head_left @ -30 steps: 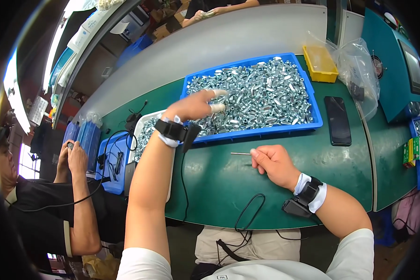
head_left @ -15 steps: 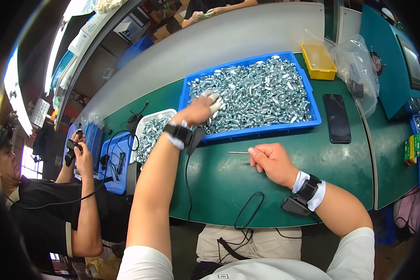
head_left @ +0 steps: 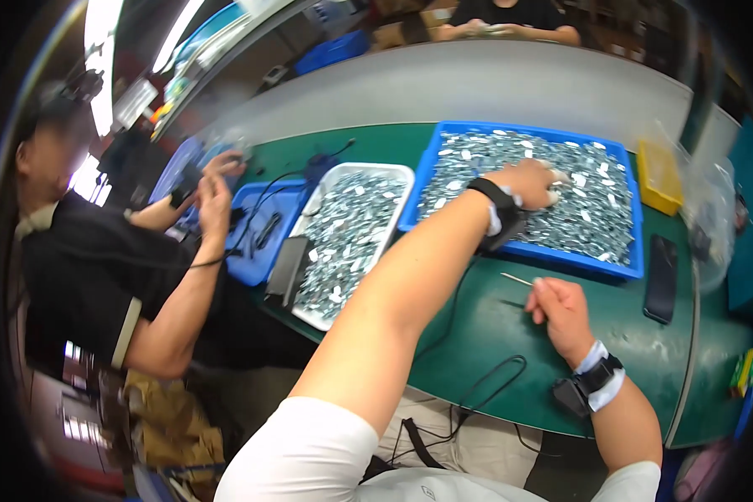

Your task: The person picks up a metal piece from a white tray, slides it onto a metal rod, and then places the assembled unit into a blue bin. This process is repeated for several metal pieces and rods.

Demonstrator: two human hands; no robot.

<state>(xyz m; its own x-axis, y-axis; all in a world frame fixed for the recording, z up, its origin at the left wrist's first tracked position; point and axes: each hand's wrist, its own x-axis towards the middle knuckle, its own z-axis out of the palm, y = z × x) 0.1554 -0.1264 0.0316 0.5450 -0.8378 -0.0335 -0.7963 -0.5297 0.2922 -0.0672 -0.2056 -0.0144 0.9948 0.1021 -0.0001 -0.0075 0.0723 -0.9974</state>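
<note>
My left hand (head_left: 529,184) lies over a blue tray (head_left: 642,243) heaped with small silvery metal fittings (head_left: 468,163). White covers sit on its fingertips. Somewhat blurred, its fingers are stretched out and apart among the fittings; I see nothing held in them. Nearer to me and to the right, my right hand (head_left: 563,309) is closed, pinching a thin metal rod (head_left: 517,279) between thumb and fingers. The rod points left, above the green table (head_left: 485,335). Both wrists wear black strapped devices over white bands.
Left of the blue tray stands a white tray (head_left: 403,197) of similar fittings, with a smaller blue tray (head_left: 247,266) holding cables beyond it. A phone (head_left: 661,280) and a yellow bin (head_left: 659,180) are at right. A black cable (head_left: 498,368) loops near the table edge. A co-worker (head_left: 92,276) sits at left.
The view has swung left, so the table's things appear farther right. My left hand has moved from the blue tray's left part toward its middle. My right hand still pinches the rod.
</note>
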